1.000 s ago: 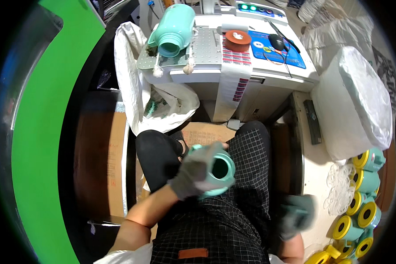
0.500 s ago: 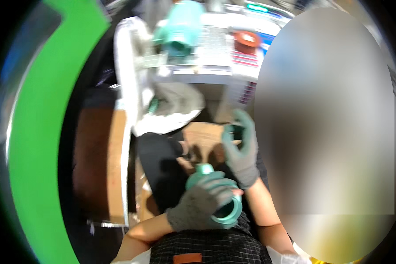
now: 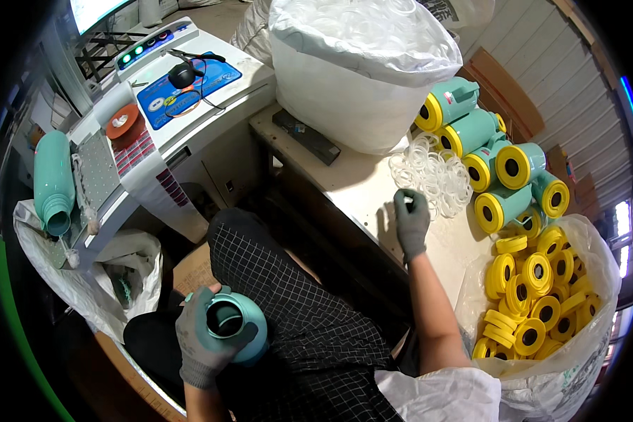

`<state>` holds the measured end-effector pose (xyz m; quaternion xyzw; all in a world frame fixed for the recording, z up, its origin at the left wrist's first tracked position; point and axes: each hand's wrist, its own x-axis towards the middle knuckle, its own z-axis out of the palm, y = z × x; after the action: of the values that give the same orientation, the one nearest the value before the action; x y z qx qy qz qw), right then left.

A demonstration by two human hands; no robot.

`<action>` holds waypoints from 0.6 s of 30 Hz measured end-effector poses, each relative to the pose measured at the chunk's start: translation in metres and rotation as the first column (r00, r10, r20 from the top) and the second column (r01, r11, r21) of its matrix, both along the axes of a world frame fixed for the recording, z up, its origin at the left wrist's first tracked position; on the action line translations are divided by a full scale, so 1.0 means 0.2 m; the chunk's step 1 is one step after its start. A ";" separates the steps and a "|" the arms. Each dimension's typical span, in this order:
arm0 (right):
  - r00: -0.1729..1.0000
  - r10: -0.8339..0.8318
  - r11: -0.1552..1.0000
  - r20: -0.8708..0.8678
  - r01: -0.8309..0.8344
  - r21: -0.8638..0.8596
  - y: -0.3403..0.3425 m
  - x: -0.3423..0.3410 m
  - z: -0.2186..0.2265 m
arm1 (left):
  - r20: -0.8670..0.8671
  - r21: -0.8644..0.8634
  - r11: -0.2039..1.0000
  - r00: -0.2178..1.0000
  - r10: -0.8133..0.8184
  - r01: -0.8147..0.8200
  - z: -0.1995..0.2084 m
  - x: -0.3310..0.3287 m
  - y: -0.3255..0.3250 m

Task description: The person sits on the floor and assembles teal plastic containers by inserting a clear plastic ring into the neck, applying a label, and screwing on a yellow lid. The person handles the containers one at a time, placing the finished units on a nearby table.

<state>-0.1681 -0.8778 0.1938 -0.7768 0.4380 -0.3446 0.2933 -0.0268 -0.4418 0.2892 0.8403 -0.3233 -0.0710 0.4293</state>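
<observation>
So its mouth (image 3: 225,318) is seemingly left uncovered, the teal bottle (image 3: 256,315) is clasped over the lap (image 3: 299,309) by the left hand (image 3: 199,343); any pinch by the right hand (image 3: 413,225) (near clear rings (image 3: 435,177)) cannot be confirmed.

Green jug (image 3: 257,315): left side hidden behind the gloved left hand (image 3: 205,336); depths of its mouth lost in shadow;
Right hand (image 3: 411,224): too small at the fingertips to tell whether anything is pinched;
Screen (image 3: 93,10): cropped by the upper edge;
White sack (image 3: 355,95): ring-filled top clipped there too
</observation>
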 end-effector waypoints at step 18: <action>0.998 0.033 0.965 0.053 -0.018 -0.261 -0.22 -0.02 -0.10 | 0.225 0.085 0.996 0.974 -0.010 -0.009 -0.01 -0.02 -0.02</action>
<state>-0.1727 -0.9215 0.1729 -0.8040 0.3704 -0.4174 0.2054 -0.0305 -0.4452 0.2881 0.8604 -0.3670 0.0110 0.3534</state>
